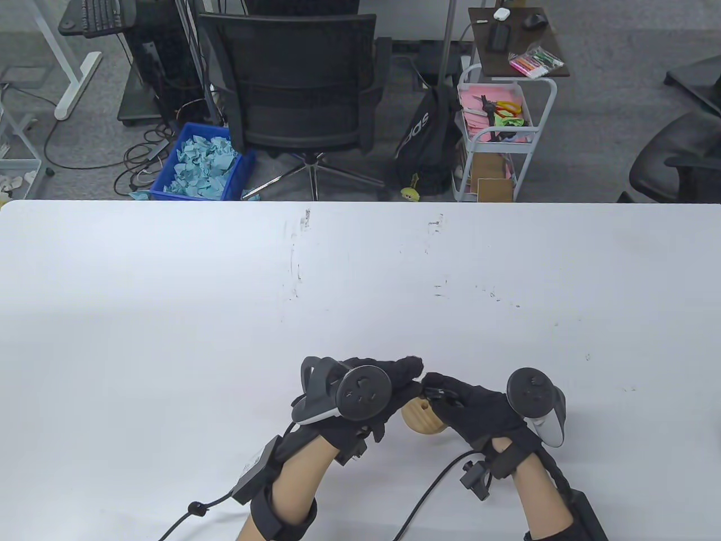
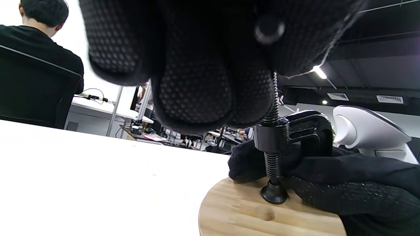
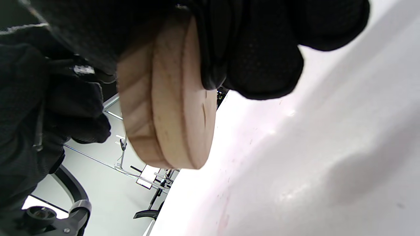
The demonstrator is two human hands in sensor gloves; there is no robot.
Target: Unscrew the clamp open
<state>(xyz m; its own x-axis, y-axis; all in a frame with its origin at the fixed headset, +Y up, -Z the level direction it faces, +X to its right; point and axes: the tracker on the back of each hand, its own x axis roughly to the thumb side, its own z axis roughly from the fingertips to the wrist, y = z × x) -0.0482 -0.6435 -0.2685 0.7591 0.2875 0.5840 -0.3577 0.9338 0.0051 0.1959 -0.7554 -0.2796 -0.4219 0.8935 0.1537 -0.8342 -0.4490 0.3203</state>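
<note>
A small black C-clamp [image 2: 305, 127] is screwed onto a stack of round wooden discs [image 1: 421, 418]. Its threaded screw [image 2: 272, 164] ends in a pad [image 2: 274, 194] that presses on the top disc [image 2: 249, 213]. My left hand [image 1: 403, 375] grips the top of the screw; its fingers [image 2: 197, 82] fill the upper part of the left wrist view and hide the screw's handle. My right hand [image 1: 445, 394] holds the clamp frame and the discs [image 3: 164, 108] just above the white table [image 1: 225, 310]. Its fingers [image 3: 262, 65] wrap the disc edges.
Both hands are at the table's near edge, in the middle. The tabletop has faint scuff marks [image 1: 298, 265]. Beyond the far edge stand a black office chair [image 1: 304, 84], a blue bin [image 1: 203, 163] and a white cart [image 1: 495, 124].
</note>
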